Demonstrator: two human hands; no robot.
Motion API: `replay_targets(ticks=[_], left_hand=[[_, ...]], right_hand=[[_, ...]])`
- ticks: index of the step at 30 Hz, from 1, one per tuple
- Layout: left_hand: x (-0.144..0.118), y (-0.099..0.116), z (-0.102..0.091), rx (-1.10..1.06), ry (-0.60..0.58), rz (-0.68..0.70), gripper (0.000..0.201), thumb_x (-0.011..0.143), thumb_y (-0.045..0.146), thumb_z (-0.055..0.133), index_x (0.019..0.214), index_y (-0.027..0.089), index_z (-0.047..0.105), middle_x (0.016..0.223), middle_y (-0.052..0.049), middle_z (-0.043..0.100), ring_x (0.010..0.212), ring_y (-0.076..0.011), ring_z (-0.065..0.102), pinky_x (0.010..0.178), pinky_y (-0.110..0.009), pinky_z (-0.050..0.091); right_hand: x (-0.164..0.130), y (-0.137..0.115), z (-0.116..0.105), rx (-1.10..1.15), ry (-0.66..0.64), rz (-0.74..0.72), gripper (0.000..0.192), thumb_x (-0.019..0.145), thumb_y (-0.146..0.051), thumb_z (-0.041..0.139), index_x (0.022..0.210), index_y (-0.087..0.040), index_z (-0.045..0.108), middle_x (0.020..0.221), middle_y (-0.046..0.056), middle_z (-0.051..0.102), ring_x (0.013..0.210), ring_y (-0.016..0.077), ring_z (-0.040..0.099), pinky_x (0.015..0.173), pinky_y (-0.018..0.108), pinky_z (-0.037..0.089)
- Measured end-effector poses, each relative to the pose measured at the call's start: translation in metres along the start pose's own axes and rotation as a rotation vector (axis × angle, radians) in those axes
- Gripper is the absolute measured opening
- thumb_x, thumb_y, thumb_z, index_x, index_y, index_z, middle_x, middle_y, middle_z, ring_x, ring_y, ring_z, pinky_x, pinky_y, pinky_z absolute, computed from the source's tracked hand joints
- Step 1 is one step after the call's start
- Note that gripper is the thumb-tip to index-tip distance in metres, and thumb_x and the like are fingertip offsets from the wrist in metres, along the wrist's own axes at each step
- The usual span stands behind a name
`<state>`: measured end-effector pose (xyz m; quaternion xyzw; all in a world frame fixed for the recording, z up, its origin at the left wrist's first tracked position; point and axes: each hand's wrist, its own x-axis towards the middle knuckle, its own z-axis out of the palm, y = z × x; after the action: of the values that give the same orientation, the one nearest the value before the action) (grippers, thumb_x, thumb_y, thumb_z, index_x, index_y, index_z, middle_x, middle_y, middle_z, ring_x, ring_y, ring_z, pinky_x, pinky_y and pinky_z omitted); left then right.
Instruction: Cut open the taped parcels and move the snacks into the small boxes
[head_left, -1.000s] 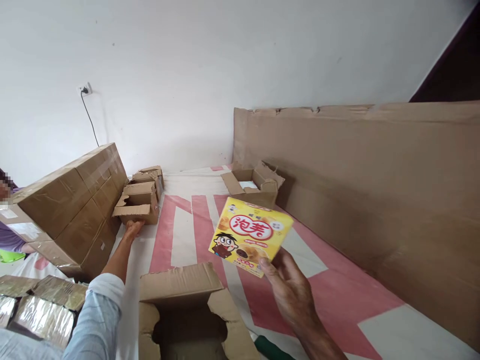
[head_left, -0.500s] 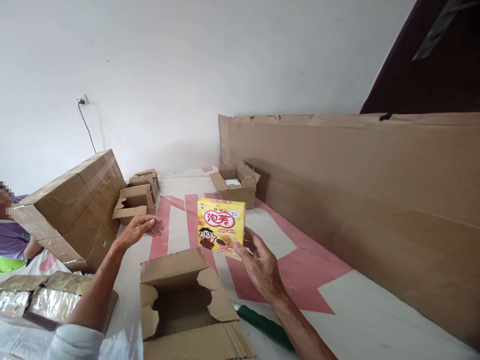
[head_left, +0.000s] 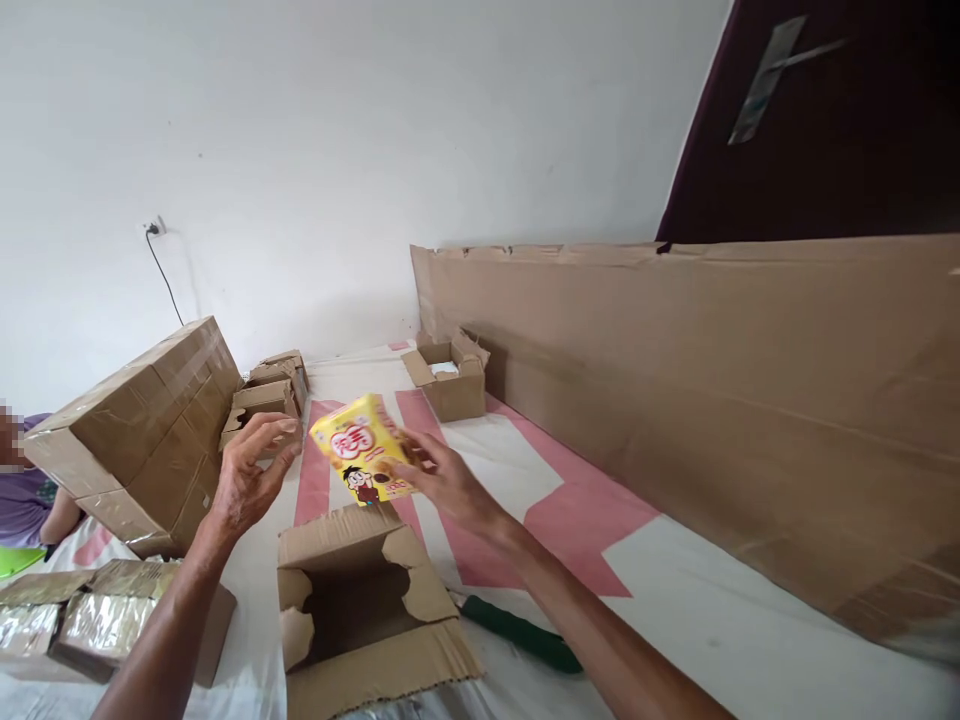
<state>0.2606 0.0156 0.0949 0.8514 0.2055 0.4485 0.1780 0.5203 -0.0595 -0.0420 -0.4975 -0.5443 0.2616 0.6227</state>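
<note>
Since the earlier frames the yellow snack box (head_left: 362,448) has travelled from out at the right, where it was held upright and face-on, leftward and lower to a tilted position directly above the open carton (head_left: 367,610); the left hand (head_left: 251,475) has come off the small cartons near the stack and risen to meet it, and the view has swung so the dark doorway at upper right shows more. At this moment the right hand (head_left: 442,478) has its grip closed on the snack box, fingers pinching its right-hand edge, with the printed face turned up and toward the camera. The left hand is open, fingers spread and curled, just beside the box's left edge but not visibly touching it. The snack box hangs in the air, clear of the carton's raised rear flap. Risks, as a judgement: the hold is on one edge only, so a box tilted like this could pivot or slip out before the left hand takes a share. The carton's torn flaps stand partly inward and could catch a corner if the box comes down askew. A green object (head_left: 521,634) lies on the cloth-covered surface (head_left: 712,610) just right of the carton, beneath the right forearm, and could be knocked. The taped brown cartons (head_left: 142,430) at left lean, though well apart from the hands. Foil-wrapped packs (head_left: 90,620) sit at lower left. Another person's purple sleeve (head_left: 22,495) shows at the far left edge.
</note>
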Motion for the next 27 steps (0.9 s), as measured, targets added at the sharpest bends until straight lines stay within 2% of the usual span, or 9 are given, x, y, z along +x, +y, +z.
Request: replay_targets(ticks=[2, 3, 4, 7, 10, 13, 16, 21, 27], left_hand=[[-0.004, -0.001, -0.007, 0.041, -0.002, -0.029, 0.019, 0.083, 0.034, 0.082, 0.100, 0.025, 0.085, 0.109, -0.010, 0.079, 0.093, -0.0239, 0.073, 0.074, -0.030, 0.059], [-0.008, -0.002, -0.012, 0.059, -0.044, -0.052, 0.018, 0.083, 0.034, 0.082, 0.098, 0.025, 0.085, 0.109, -0.010, 0.079, 0.093, -0.0247, 0.073, 0.075, -0.031, 0.060], [-0.015, -0.004, -0.018, 0.081, -0.097, -0.077, 0.016, 0.084, 0.034, 0.081, 0.097, 0.026, 0.085, 0.109, -0.010, 0.079, 0.094, -0.0255, 0.074, 0.076, -0.032, 0.060], [-0.047, -0.009, -0.042, 0.184, -0.194, -0.136, 0.016, 0.088, 0.036, 0.076, 0.099, 0.028, 0.084, 0.110, -0.010, 0.080, 0.089, -0.0252, 0.075, 0.076, -0.033, 0.062], [-0.093, -0.018, -0.067, 0.285, -0.184, -0.202, 0.017, 0.093, 0.036, 0.071, 0.104, 0.029, 0.082, 0.110, -0.010, 0.080, 0.082, -0.0228, 0.075, 0.069, -0.032, 0.062], [-0.136, -0.028, -0.085, 0.329, -0.171, -0.266, 0.020, 0.096, 0.036, 0.068, 0.110, 0.030, 0.082, 0.116, -0.011, 0.079, 0.084, -0.0229, 0.077, 0.068, -0.030, 0.064], [-0.165, -0.037, -0.092, 0.358, -0.147, -0.307, 0.020, 0.097, 0.035, 0.069, 0.112, 0.029, 0.081, 0.118, -0.012, 0.080, 0.092, -0.0246, 0.079, 0.072, -0.030, 0.065], [-0.187, -0.047, -0.082, 0.320, -0.126, -0.311, 0.018, 0.097, 0.026, 0.069, 0.112, 0.027, 0.080, 0.119, -0.010, 0.080, 0.100, -0.0223, 0.079, 0.077, -0.024, 0.064], [-0.193, -0.047, -0.057, 0.228, -0.068, -0.355, 0.020, 0.097, 0.023, 0.068, 0.114, 0.026, 0.079, 0.118, -0.010, 0.079, 0.099, -0.0218, 0.078, 0.078, -0.026, 0.065]], right_hand=[[0.031, 0.007, 0.022, -0.355, -0.140, -0.096, 0.036, 0.094, -0.037, 0.069, 0.127, -0.025, 0.069, 0.116, 0.008, 0.072, 0.103, 0.0259, 0.065, 0.085, 0.036, 0.053], [0.047, 0.011, 0.036, -0.547, -0.212, -0.129, 0.032, 0.094, -0.034, 0.067, 0.125, -0.025, 0.068, 0.113, 0.007, 0.071, 0.100, 0.0246, 0.064, 0.083, 0.034, 0.051], [0.062, 0.016, 0.052, -0.612, -0.269, -0.147, 0.031, 0.092, -0.030, 0.069, 0.123, -0.024, 0.069, 0.112, 0.008, 0.071, 0.099, 0.0243, 0.063, 0.082, 0.033, 0.049], [0.102, 0.036, 0.101, -0.703, -0.419, -0.200, 0.034, 0.090, -0.023, 0.071, 0.124, -0.023, 0.069, 0.115, 0.008, 0.070, 0.104, 0.0244, 0.063, 0.084, 0.031, 0.046], [0.133, 0.060, 0.147, -0.784, -0.532, -0.247, 0.034, 0.092, -0.022, 0.070, 0.126, -0.021, 0.068, 0.121, 0.011, 0.068, 0.112, 0.0268, 0.062, 0.088, 0.032, 0.046], [0.159, 0.082, 0.187, -0.866, -0.583, -0.272, 0.034, 0.096, -0.027, 0.069, 0.129, -0.020, 0.066, 0.128, 0.014, 0.065, 0.115, 0.0294, 0.061, 0.089, 0.035, 0.049], [0.178, 0.100, 0.220, -0.938, -0.597, -0.302, 0.034, 0.100, -0.030, 0.065, 0.132, -0.019, 0.063, 0.133, 0.016, 0.062, 0.118, 0.0297, 0.059, 0.091, 0.036, 0.051], [0.191, 0.121, 0.251, -1.048, -0.564, -0.350, 0.035, 0.106, -0.032, 0.056, 0.137, -0.017, 0.060, 0.140, 0.019, 0.057, 0.122, 0.0300, 0.055, 0.091, 0.037, 0.051], [0.199, 0.127, 0.255, -1.143, -0.531, -0.427, 0.035, 0.105, -0.033, 0.059, 0.132, -0.012, 0.064, 0.144, 0.024, 0.054, 0.132, 0.0360, 0.045, 0.104, 0.047, 0.042]])
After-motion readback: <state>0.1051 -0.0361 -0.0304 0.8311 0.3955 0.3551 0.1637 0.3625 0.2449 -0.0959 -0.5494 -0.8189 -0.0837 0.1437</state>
